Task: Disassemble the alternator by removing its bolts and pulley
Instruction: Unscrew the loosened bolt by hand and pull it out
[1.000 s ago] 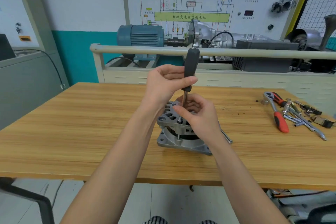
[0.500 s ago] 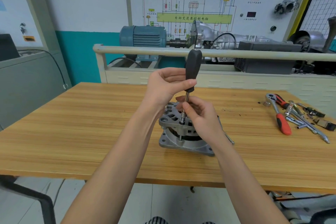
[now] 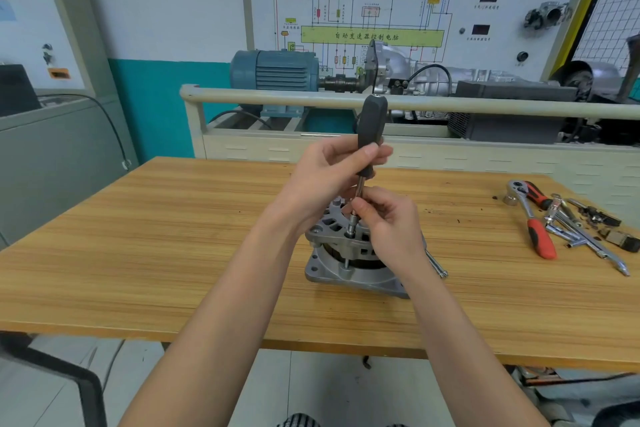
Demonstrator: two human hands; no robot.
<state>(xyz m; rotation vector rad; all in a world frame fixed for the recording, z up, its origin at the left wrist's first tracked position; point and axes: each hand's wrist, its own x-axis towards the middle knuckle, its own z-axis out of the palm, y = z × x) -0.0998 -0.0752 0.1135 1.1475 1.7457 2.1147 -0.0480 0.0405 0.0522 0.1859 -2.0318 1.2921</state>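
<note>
Left hand [image 3: 329,177] still gripping nut driver [image 3: 371,128], right hand [image 3: 388,222] still steadying shaft on alternator [image 3: 349,270]

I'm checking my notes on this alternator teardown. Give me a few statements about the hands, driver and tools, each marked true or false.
1. The left hand grips the black handle of the driver. True.
2. The right hand holds the ratchet. False: it pinches the driver's shaft low down; the ratchet lies on the table.
3. The alternator stands on the table. True.
4. The driver lies flat. False: it stands nearly upright on the alternator's top.
</note>
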